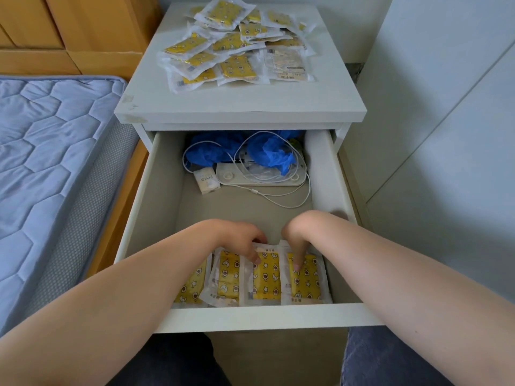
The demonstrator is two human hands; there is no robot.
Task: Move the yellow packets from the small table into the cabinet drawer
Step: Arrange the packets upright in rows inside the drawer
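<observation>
A heap of several yellow packets (237, 43) in clear wrappers lies on the top of the small white table (239, 104). Below it the drawer (267, 316) stands pulled out. Along its near edge several yellow packets (264, 282) lie side by side in a row. Both my hands are down inside the drawer at the far ends of these packets. My left hand (242, 240) has its fingers bent over the top edge of the middle packets. My right hand (296, 240) points down, its fingertips pressing on the rightmost packet (305, 280).
At the back of the drawer lie blue gloves (267, 151), a white cable (278, 196), a flat white device (259, 176) and a small tissue pack (206, 181). A blue mattress (50, 168) lies to the left, a white wall panel (446, 135) to the right.
</observation>
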